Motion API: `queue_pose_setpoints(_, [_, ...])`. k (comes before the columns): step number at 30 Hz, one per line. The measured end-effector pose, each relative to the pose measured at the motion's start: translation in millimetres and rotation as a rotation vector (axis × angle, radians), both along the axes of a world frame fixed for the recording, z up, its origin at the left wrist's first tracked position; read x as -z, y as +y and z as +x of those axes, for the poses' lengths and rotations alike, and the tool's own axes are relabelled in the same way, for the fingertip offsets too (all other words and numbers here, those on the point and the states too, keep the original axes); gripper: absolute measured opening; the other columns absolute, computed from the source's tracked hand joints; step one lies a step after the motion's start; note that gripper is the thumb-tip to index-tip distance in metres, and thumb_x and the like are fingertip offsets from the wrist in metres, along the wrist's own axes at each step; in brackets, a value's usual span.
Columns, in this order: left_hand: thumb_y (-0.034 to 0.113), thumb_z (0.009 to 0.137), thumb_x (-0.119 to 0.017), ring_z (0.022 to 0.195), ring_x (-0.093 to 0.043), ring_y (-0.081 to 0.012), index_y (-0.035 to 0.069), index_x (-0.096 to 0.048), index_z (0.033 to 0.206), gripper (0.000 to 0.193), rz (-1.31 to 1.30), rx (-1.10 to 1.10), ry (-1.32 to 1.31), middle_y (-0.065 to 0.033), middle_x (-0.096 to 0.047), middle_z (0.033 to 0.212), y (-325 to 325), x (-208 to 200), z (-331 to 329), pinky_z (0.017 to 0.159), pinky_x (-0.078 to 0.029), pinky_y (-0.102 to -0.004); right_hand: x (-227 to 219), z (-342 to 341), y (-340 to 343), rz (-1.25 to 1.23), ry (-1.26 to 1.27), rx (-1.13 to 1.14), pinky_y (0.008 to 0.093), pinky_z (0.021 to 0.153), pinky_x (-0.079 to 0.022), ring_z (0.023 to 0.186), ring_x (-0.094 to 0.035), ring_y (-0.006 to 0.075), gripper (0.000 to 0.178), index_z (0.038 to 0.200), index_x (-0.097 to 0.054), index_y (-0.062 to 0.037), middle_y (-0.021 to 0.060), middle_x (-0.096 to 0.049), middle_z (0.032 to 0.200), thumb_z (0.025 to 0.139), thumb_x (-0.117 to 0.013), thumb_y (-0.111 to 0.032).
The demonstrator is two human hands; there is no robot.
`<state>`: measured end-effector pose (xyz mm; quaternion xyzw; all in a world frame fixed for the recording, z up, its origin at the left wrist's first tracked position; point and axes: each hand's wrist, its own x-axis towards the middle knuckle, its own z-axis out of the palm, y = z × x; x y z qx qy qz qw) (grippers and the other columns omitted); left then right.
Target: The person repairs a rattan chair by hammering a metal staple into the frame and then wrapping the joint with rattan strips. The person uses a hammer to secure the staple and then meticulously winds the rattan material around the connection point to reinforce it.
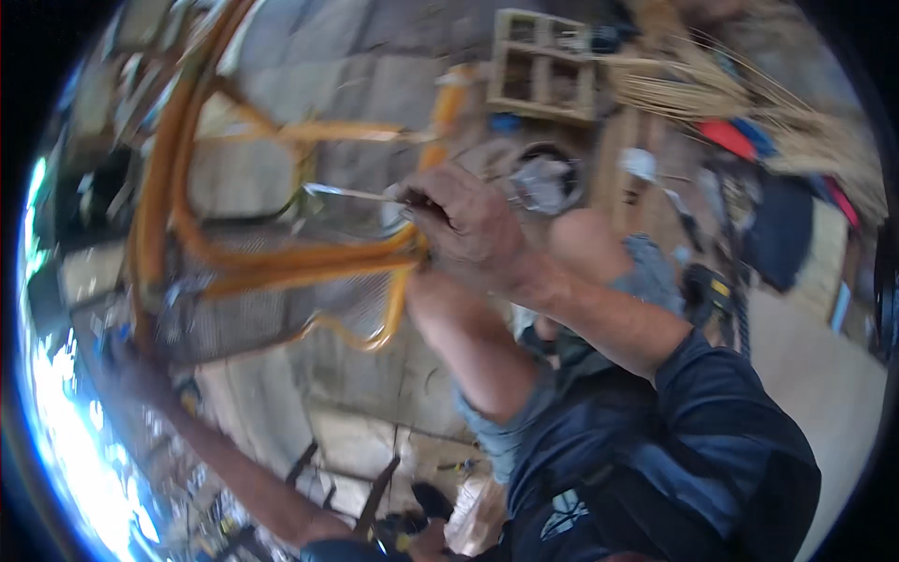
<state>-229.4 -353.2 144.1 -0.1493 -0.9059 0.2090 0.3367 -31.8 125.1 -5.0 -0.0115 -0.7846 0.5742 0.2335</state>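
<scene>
Orange-yellow frame: its bent tubes are spreading left of the right hand, and are serving as landmark.
Right hand: the fingers are curling closed, gripping the slim tool at the frame's right side.
Left hand: blurring at the frame's lower left; I cannot tell whether it is gripping.
Slim tool: pointing leftward across the frame's opening, its bright tip lying farthest from the right hand, the nearer one.

Orange-yellow frame, dark blue shirt
</scene>
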Motion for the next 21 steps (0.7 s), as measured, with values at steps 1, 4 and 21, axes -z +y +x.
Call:
queue_pose_setpoints(1, [0.029, 0.081, -0.071, 0.079, -0.064, -0.0277, 0.008, -0.061, 0.114, 0.040, -0.004, 0.142, -0.022, -0.0118, -0.067, 0.092, 17, -7, 11, 0.071, -0.052, -0.0369, 17, 20, 33, 0.083, -0.017, 0.089, 0.0394, 0.075, -0.048, 0.090, -0.057, 0.0321, 0.016, 0.098, -0.058, -0.0026, 0.0153, -0.058, 0.092, 0.082, -0.060, -0.004])
queue_pose_setpoints(4, [0.018, 0.088, -0.064, 0.096, -0.061, -0.0197, 0.002, -0.064, 0.114, 0.030, 0.634, 0.100, -0.002, -0.0114, -0.066, 0.108, 80, -35, 42, 0.086, -0.048, -0.0328, 49, 91, 126, 0.169, -0.159, 0.349, 0.0343, 0.078, -0.048, 0.089, -0.059, 0.0269, 0.017, 0.101, -0.061, -0.0017, 0.0131, -0.062, 0.095, 0.084, -0.059, -0.003])
queue_pose_setpoints(21, [0.012, 0.077, -0.069, 0.093, -0.057, -0.0234, 0.009, -0.063, 0.097, 0.022, 0.000, 0.383, -0.479, -0.0041, -0.064, 0.094, 233, -35, 98, 0.092, -0.037, -0.0418, 81, 82, 152, 0.392, -0.381, 0.226, 0.0384, 0.093, -0.041, 0.107, -0.054, 0.0313, 0.027, 0.110, -0.062, -0.0043, 0.0154, -0.061, 0.109, 0.084, -0.063, -0.013])
